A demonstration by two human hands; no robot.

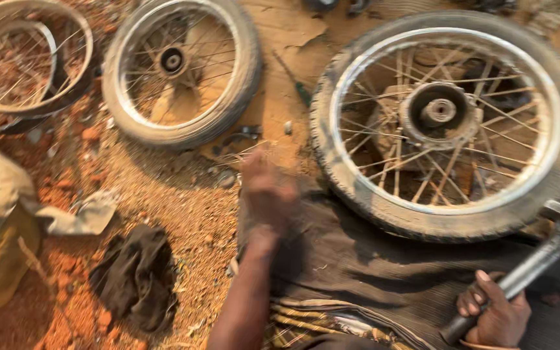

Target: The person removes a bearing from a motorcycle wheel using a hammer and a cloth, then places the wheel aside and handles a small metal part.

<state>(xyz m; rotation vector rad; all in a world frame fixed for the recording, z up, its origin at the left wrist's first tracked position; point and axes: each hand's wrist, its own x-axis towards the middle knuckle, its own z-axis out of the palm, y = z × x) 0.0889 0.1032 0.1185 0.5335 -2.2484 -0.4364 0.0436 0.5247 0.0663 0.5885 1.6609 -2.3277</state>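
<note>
Three spoked wheels lie on the reddish dirt. Nearest the person is the big motorcycle wheel (448, 123), tyre on its rim, resting partly on a dark cloth (358, 259) just beyond the fingertips of both hands. Right hand (497, 317) has its fingers wrapped tight round the handle of a long metal tool (526, 272), whose far end reaches the tyre's near edge. Left hand (267, 191) is blurred, out over the cloth beside the tyre; whether those fingers are spread or closed, I cannot tell. To my eye the tyre sits fully seated, so the work looks barely begun. A dark rag (137, 275) lies left of the forearm.
</note>
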